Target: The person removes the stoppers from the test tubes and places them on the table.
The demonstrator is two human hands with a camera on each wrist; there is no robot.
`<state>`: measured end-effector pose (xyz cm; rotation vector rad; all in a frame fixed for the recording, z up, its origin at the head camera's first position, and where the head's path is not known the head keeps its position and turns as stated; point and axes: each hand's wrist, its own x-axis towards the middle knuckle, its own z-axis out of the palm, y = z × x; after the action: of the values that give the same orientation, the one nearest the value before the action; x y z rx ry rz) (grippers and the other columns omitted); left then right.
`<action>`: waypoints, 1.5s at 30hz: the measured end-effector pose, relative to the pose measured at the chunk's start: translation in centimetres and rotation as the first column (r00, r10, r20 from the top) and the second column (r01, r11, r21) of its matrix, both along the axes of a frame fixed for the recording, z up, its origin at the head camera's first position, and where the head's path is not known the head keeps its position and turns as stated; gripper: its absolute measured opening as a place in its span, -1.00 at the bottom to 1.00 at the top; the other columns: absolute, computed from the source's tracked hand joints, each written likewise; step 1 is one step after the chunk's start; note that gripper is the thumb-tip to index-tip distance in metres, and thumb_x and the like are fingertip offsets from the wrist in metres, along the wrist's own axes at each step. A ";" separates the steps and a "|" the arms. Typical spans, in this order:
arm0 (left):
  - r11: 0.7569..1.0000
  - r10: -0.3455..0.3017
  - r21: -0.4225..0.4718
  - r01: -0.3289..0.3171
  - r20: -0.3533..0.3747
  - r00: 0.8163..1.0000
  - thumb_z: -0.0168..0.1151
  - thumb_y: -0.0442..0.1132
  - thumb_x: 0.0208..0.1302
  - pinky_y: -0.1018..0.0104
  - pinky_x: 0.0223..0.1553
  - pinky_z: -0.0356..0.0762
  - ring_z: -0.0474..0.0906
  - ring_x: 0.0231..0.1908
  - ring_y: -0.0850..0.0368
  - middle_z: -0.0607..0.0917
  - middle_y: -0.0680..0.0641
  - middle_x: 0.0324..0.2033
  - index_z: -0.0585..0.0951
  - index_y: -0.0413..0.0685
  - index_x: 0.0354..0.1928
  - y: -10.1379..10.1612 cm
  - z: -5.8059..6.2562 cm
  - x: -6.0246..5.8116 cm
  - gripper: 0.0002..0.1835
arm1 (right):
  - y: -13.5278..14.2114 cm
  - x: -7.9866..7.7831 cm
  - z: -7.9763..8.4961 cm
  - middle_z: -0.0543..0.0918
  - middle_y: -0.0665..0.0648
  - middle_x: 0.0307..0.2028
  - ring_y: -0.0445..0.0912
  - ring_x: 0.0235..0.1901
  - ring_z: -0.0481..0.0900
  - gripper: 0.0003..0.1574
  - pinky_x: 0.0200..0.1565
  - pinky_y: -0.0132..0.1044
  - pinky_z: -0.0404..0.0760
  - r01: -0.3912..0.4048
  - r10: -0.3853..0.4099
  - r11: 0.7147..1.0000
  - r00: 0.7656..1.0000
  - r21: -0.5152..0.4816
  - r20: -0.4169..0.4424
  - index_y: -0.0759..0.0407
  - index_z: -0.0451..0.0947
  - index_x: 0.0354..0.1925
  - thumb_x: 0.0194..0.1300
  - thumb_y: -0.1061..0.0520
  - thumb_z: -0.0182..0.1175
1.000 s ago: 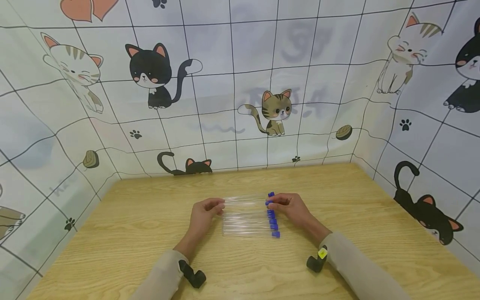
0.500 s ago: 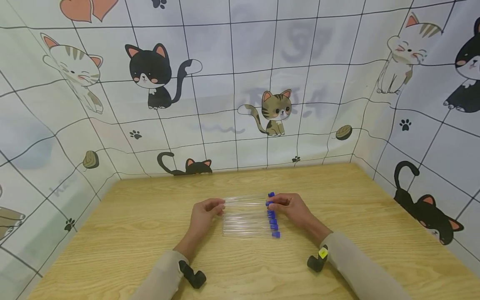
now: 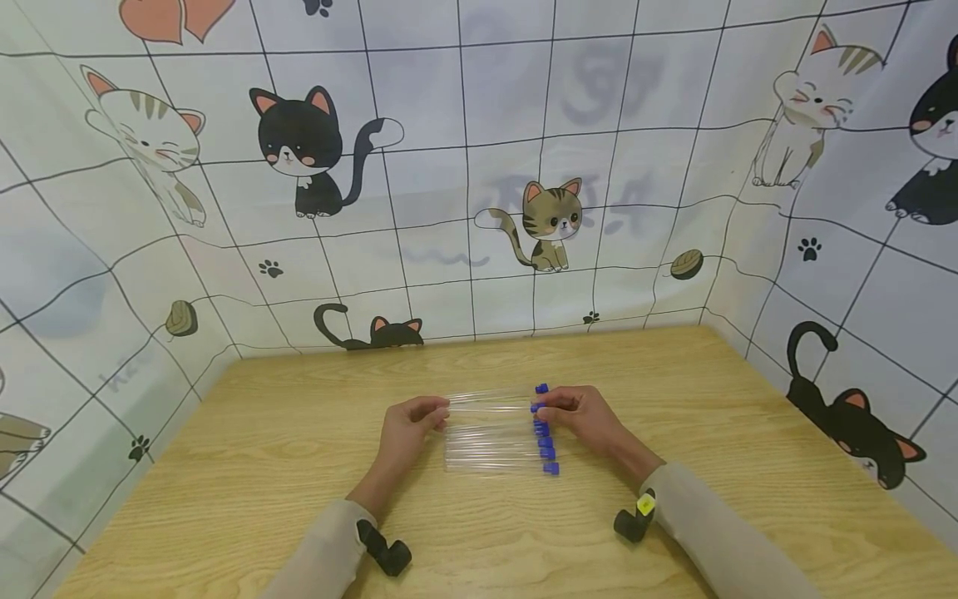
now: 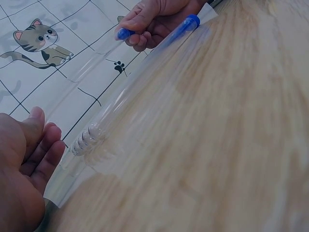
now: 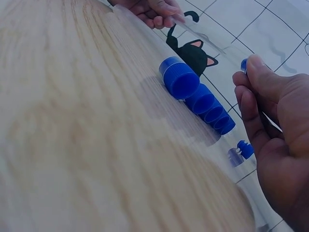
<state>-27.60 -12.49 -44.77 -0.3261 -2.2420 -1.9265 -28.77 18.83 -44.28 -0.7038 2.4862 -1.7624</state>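
Several clear test tubes (image 3: pixel 490 449) with blue caps (image 3: pixel 547 449) lie side by side on the wooden table, caps to the right and rounded ends to the left. My left hand (image 3: pixel 407 423) pinches the left end of one tube (image 4: pixel 79 75) between thumb and fingers. At that tube's other end my right hand (image 3: pixel 580 409) pinches the blue cap (image 4: pixel 124 34). In the left wrist view this tube is raised above the row. The right wrist view shows the other blue caps (image 5: pixel 182 81) lined up below and beside my right hand (image 5: pixel 275 111).
Behind the pinched tube, a further blue cap (image 3: pixel 542 388) marks another tube at the back of the row. The wooden table (image 3: pixel 299 466) extends to a white cloth backdrop (image 3: pixel 434 183) with grid lines and cat drawings at the back and both sides.
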 end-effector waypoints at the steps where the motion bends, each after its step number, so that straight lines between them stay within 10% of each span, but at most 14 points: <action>1: 1.000 -0.001 0.000 0.001 -0.001 1.000 0.29 -0.37 0.23 0.29 -0.32 0.60 0.63 -0.39 0.04 0.69 -0.24 -0.35 0.65 -0.38 -0.14 0.0 0.0 0.0 -0.79 | 0.0 0.0 0.0 0.72 0.10 -0.23 -0.06 -0.17 0.65 -0.74 -0.12 -0.31 0.55 -0.003 0.003 1.000 1.000 0.002 -0.002 0.15 0.67 -0.11 0.26 0.07 0.29; 11: 1.000 -0.006 0.001 0.006 0.023 1.000 0.29 -0.34 0.23 0.30 -0.29 0.58 0.63 -0.36 -0.02 0.70 -0.20 -0.35 0.66 -0.34 -0.13 0.0 0.0 0.2 -0.78 | -0.6 2.0 2.6 0.72 0.13 -0.24 -0.05 -0.19 0.66 -0.78 -0.12 -0.32 0.55 -0.031 0.031 1.000 0.999 0.000 0.021 0.26 0.65 -0.10 0.29 0.22 0.25; 26: 1.000 -0.025 -0.009 0.025 0.053 0.998 0.33 -0.25 0.21 0.31 -0.28 0.57 0.62 -0.38 0.03 0.69 -0.19 -0.37 0.69 -0.25 -0.13 -0.1 0.0 0.1 -0.76 | -0.1 -0.1 0.0 0.73 0.04 -0.25 -0.10 -0.19 0.65 -0.74 -0.11 -0.30 0.55 0.097 -0.097 0.995 0.995 0.007 -0.011 0.13 0.68 -0.12 0.25 0.05 0.30; 45: 0.998 -0.066 0.013 0.066 0.047 0.997 0.36 -0.24 0.18 0.19 -0.24 0.57 0.63 -0.36 -0.03 0.70 -0.13 -0.37 0.68 -0.29 -0.12 0.0 0.2 0.3 -0.71 | -0.4 0.1 0.6 0.72 0.15 -0.22 -0.10 -0.20 0.67 -0.69 -0.17 -0.34 0.58 0.172 -0.173 0.984 0.985 -0.040 -0.015 0.26 0.66 -0.10 0.24 0.11 0.31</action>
<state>-27.31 -12.52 -44.59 -0.3611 -2.2767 -1.9993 -28.63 18.43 -43.72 -0.5224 2.6041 -1.8715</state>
